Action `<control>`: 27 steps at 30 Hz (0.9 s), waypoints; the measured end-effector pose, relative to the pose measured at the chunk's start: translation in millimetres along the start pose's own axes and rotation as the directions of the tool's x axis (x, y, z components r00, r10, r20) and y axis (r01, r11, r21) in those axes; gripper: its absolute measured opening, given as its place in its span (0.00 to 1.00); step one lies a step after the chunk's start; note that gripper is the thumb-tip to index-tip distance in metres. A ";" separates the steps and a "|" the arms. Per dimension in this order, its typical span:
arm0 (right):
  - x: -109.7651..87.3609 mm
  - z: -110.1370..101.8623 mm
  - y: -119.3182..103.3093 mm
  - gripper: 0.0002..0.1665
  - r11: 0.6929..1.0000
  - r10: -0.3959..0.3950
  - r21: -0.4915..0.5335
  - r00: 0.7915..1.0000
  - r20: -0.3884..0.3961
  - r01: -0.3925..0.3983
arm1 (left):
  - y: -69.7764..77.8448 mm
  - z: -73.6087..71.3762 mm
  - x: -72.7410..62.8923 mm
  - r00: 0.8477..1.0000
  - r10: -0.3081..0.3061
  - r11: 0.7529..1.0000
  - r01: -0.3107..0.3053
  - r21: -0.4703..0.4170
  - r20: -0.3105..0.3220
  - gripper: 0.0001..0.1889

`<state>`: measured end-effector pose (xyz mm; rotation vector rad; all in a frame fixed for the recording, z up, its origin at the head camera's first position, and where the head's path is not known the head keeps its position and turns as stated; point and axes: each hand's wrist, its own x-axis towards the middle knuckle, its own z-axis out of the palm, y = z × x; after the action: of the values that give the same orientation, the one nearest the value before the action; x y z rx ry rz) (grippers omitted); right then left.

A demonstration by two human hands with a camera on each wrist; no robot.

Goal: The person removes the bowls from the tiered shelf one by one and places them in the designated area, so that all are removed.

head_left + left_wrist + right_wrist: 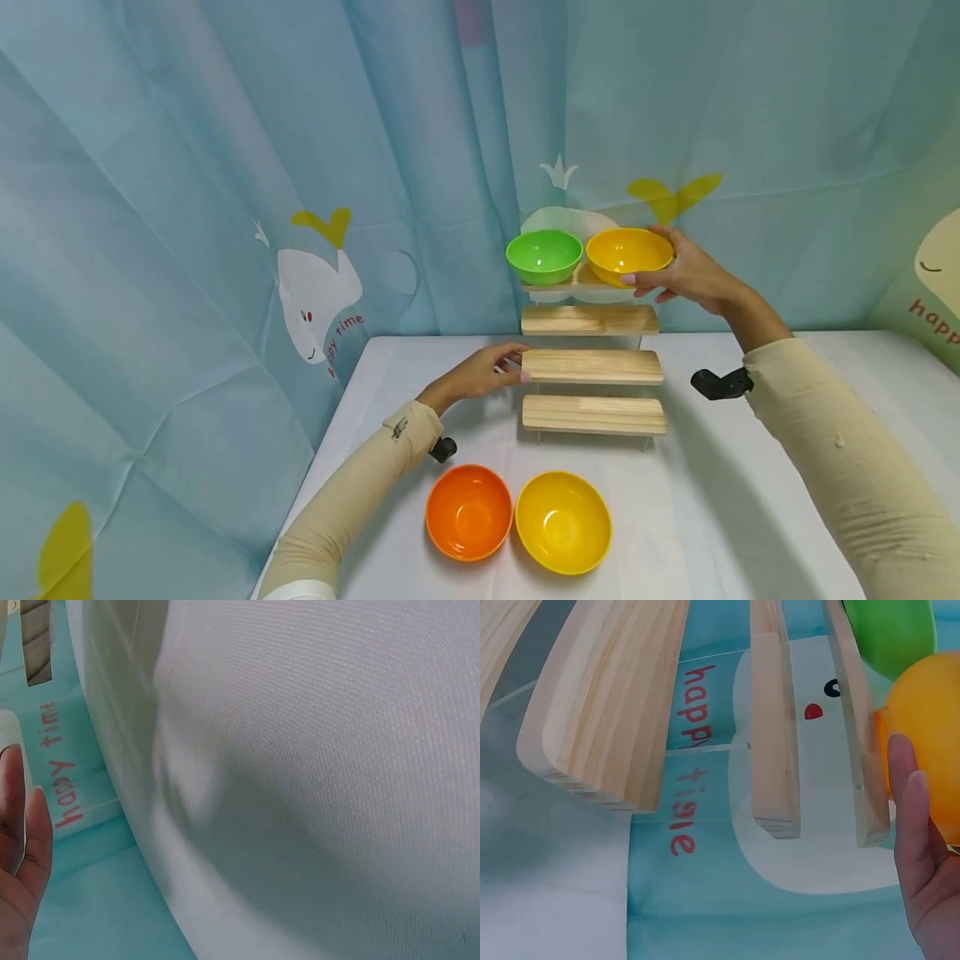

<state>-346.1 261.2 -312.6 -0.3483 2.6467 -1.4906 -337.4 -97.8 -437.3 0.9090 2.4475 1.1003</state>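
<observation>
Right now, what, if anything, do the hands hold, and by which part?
The right hand holds the upper yellow bowl by its right side. The left hand is at the left end of a shelf; whether it grips is unclear.

Bare left hand [480, 373], fingers lightly bent and thumb apart, ending the beige-sleeved left arm [358, 492]; bare right hand [696, 271], higher, gripping between thumb and fingers, its beige-sleeved right arm [843, 458] stretched forward.
</observation>
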 end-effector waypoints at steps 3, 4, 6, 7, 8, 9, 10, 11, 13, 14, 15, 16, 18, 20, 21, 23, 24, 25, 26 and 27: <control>-1.8 -0.9 1.2 0.63 1.000 0.004 -0.001 1.000 0.004 -0.004 | 0.7 -0.1 -0.2 1.000 -0.003 1.000 0.003 0.001 -0.003 0.31; -2.2 -1.4 1.8 0.63 1.000 0.005 -0.004 1.000 0.005 -0.005 | 0.6 -0.1 0.0 1.000 -0.004 1.000 0.004 0.003 -0.004 0.31; -3.8 -2.4 2.4 0.63 1.000 -0.001 -0.008 1.000 0.006 0.001 | 0.4 -0.1 0.1 1.000 -0.005 1.000 0.005 0.004 -0.007 0.31; -4.8 -2.9 2.6 0.63 1.000 -0.007 -0.013 1.000 0.006 0.007 | 0.2 -0.1 0.3 1.000 -0.006 1.000 0.006 0.004 -0.008 0.31; -5.9 -3.4 2.9 0.63 1.000 -0.012 -0.014 1.000 0.005 0.012 | 0.0 -0.2 0.4 1.000 -0.006 1.000 0.006 0.003 -0.009 0.31; -7.0 -4.0 3.2 0.62 1.000 -0.017 -0.015 1.000 0.006 0.017 | -0.5 -0.3 0.7 1.000 -0.006 1.000 0.007 0.004 -0.009 0.31; -8.2 -4.5 3.5 0.62 1.000 -0.021 -0.016 1.000 0.005 0.021 | -0.9 -0.5 0.8 1.000 -0.007 1.000 0.007 0.004 -0.010 0.31; -9.5 -5.0 3.8 0.62 1.000 -0.026 -0.016 1.000 0.005 0.026 | -1.3 -0.7 0.9 1.000 -0.008 1.000 0.008 0.003 -0.010 0.31; -12.0 -6.0 4.7 0.62 0.999 -0.029 -0.016 1.000 0.004 0.029 | -2.1 -1.0 1.2 1.000 -0.008 1.000 0.008 0.002 -0.008 0.31; -13.2 -6.4 5.2 0.62 0.999 -0.030 -0.012 1.000 0.004 0.030 | -2.2 -1.2 1.1 1.000 -0.009 1.000 0.009 0.003 -0.007 0.31; -14.3 -6.8 5.7 0.62 0.999 -0.033 -0.011 0.999 0.004 0.033 | -2.3 -1.4 1.1 1.000 -0.010 1.000 0.010 0.003 -0.005 0.31; -15.6 -7.0 5.9 0.62 0.999 -0.038 -0.009 0.999 0.004 0.038 | -2.3 -1.5 1.0 1.000 -0.012 1.000 0.012 0.004 -0.005 0.31; -18.2 -7.5 5.8 0.61 0.999 -0.046 -0.004 0.999 0.001 0.046 | -2.2 -1.8 0.8 1.000 -0.014 1.000 0.014 0.007 -0.004 0.31; -20.8 -7.6 5.0 0.60 0.998 -0.059 -0.001 0.998 -0.005 0.059 | -2.0 -2.0 0.8 1.000 -0.015 1.000 0.015 0.010 -0.006 0.31; -22.0 -7.6 4.8 0.60 0.998 -0.067 0.000 0.998 -0.009 0.067 | -2.0 -2.0 0.7 1.000 -0.016 1.000 0.017 0.011 -0.007 0.31; -24.3 -7.1 4.6 0.59 0.997 -0.082 -0.002 0.997 -0.015 0.082 | -1.8 -2.0 0.6 1.000 -0.018 1.000 0.018 0.013 -0.010 0.31; -25.3 -6.9 4.8 0.59 0.996 -0.091 -0.005 0.996 -0.016 0.091 | -1.8 -1.8 0.6 1.000 -0.019 1.000 0.019 0.013 -0.011 0.31; -26.5 -6.7 5.0 0.58 0.995 -0.102 -0.007 0.995 -0.014 0.102 | -1.8 -1.8 0.6 1.000 -0.019 1.000 0.019 0.013 -0.011 0.31; -27.6 -6.3 5.4 0.58 0.994 -0.112 -0.012 0.994 -0.012 0.112 | -1.8 -1.7 0.5 1.000 -0.020 1.000 0.021 0.011 -0.011 0.31; -29.2 -6.2 5.5 0.58 0.993 -0.118 -0.014 0.993 -0.008 0.118 | -1.7 -1.7 0.4 1.000 -0.022 1.000 0.022 0.009 -0.010 0.31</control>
<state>-319.7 276.1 -315.2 -0.5080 2.6879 -1.5100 -339.3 -99.3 -437.4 0.8789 2.4668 1.0893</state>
